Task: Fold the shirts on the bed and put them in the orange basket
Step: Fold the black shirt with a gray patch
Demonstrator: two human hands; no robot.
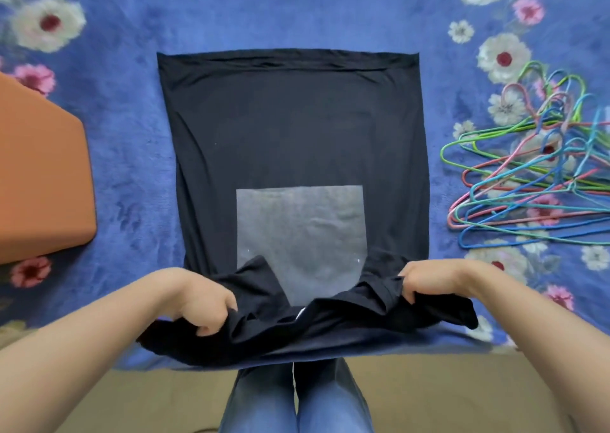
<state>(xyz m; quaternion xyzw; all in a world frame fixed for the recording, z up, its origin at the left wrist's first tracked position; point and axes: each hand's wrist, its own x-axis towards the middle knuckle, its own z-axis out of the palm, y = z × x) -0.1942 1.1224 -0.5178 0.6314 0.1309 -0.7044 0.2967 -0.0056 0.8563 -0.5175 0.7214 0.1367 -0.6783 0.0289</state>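
Observation:
A black shirt (290, 129) with a grey square print lies spread flat on the blue flowered bed (132, 155), its hem toward the far side. My left hand (201, 304) grips the near left shoulder and sleeve part. My right hand (425, 279) grips the near right shoulder part. Both hold the near end bunched and slightly lifted at the bed's front edge. The orange basket (43, 175) stands on the bed at the left, only partly in view, well apart from the shirt.
A pile of several coloured wire hangers (534, 168) lies on the bed to the right of the shirt. The bed's front edge runs just below my hands, with tan floor (148, 399) and my legs in jeans (297, 399) beneath.

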